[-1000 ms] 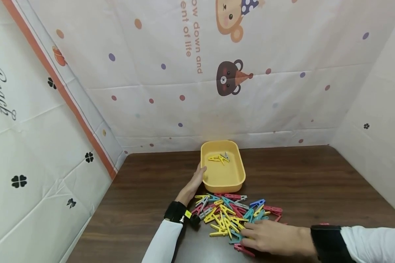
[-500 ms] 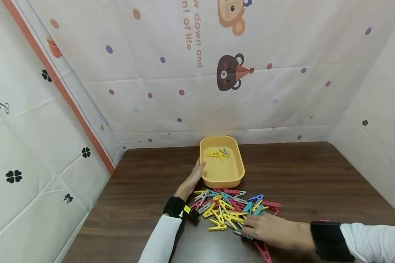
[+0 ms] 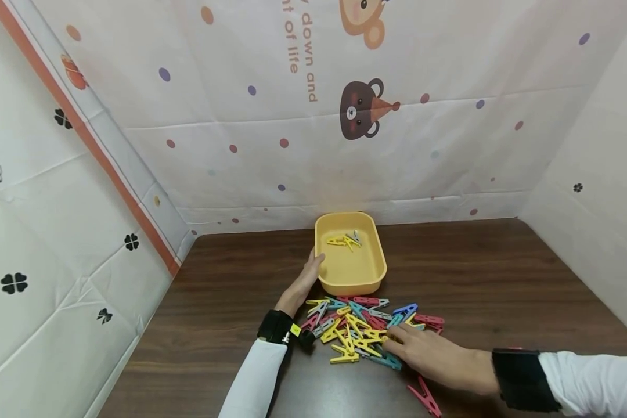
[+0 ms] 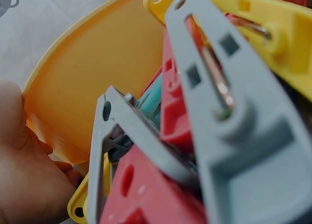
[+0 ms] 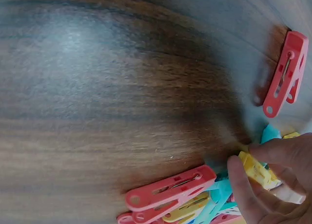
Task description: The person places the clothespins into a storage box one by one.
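Note:
My left hand (image 3: 300, 283) grips the left rim of a yellow plastic tub (image 3: 349, 273), its thumb over the edge. Inside the tub lie a few yellow clothespins (image 3: 346, 241) and a grey one. In front of it spreads a loose pile of mixed clothespins (image 3: 352, 325) in yellow, red, teal, grey and blue. My right hand (image 3: 433, 354) reaches into the pile's right side. The right wrist view has a yellow clothespin (image 5: 256, 169) between its thumb and a finger. A red clothespin (image 3: 424, 397) lies apart, nearer the front. Grey clothespins (image 4: 234, 107) loom close in the left wrist view.
Dark wood-grain tabletop (image 3: 230, 273) surrounds the tub and pile. White printed sheets (image 3: 214, 104) stand behind the table and along both sides. More red clothespins (image 3: 429, 321) lie at the pile's right edge.
My right hand has drawn a red clothespin toward the front and left it there, then shifted back toward the yellow clothespins in the pile. My left hand keeps its grip on the tub.

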Demonstrator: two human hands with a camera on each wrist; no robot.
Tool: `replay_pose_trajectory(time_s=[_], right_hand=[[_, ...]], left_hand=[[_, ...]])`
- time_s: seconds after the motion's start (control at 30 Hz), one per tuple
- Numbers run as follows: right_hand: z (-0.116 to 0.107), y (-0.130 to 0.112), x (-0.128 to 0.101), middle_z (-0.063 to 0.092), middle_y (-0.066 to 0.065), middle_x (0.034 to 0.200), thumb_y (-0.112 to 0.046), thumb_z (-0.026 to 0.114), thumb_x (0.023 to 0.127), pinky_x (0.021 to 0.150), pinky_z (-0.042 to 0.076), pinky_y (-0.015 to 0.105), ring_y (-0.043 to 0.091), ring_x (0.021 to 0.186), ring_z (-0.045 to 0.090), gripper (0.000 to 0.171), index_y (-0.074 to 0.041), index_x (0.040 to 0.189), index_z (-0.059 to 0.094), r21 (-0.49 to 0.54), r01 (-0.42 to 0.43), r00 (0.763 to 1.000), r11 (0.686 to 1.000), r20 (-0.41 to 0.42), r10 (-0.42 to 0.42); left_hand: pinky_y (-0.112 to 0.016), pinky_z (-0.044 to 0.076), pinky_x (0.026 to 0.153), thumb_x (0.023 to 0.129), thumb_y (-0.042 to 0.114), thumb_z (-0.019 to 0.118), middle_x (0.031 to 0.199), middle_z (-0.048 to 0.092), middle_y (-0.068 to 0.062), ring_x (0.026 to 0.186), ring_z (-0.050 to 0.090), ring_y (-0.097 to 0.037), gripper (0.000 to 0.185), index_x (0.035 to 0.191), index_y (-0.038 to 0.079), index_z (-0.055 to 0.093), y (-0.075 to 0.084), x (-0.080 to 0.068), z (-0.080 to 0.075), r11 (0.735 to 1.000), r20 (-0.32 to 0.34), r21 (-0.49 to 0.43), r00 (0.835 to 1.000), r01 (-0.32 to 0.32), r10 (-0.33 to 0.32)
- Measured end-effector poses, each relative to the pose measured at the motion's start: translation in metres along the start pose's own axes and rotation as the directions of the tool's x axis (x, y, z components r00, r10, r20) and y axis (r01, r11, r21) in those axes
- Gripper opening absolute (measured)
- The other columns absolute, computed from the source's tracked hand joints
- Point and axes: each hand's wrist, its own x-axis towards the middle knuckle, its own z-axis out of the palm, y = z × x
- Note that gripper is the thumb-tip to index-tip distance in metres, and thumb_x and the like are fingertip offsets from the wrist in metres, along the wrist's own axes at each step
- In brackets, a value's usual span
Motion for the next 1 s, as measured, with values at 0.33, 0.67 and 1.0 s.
replay_pose_trajectory(time_s=[0.33, 0.67, 1.0], right_hand=[[-0.039, 0.017, 0.022, 0.069, 0.0, 0.096, 0.004, 0.078, 0.083, 0.064, 0.054, 0.018, 0.004, 0.08, 0.064, 0.032, -0.015, 0.107, 0.071, 0.081, -0.064, 0.994, 0.995, -0.08, 0.071], [-0.105, 0.108, 0.118, 0.073, 0.015, 0.099, 0.009, 0.074, 0.086, 0.066, 0.052, 0.03, 0.02, 0.078, 0.065, 0.022, -0.002, 0.106, 0.071, 0.242, -0.224, 0.955, 0.944, -0.14, 0.262], [-0.072, 0.184, 0.222, 0.066, 0.026, 0.112, 0.012, 0.067, 0.088, 0.075, 0.062, 0.037, 0.024, 0.07, 0.069, 0.03, 0.009, 0.118, 0.068, 0.423, -0.686, 0.714, 0.592, 0.23, 0.662]], left_hand=[[-0.064, -0.002, 0.124, 0.109, 0.045, 0.032, 0.174, -0.003, -0.007, 0.159, -0.011, -0.032, 0.067, 0.166, 0.028, 0.0, 0.001, -0.003, -0.003, 1.0, -0.016, 0.004, 1.0, 0.012, -0.012], [-0.068, -0.007, 0.121, 0.111, 0.044, 0.031, 0.174, -0.008, -0.007, 0.158, -0.02, -0.034, 0.067, 0.166, 0.028, -0.003, 0.0, -0.006, -0.003, 1.0, 0.03, -0.002, 0.999, -0.03, 0.03], [-0.067, -0.006, 0.121, 0.11, 0.045, 0.032, 0.174, -0.005, -0.009, 0.158, -0.017, -0.035, 0.068, 0.166, 0.026, 0.0, -0.001, -0.005, -0.002, 1.0, 0.005, 0.009, 1.0, -0.017, 0.017]])
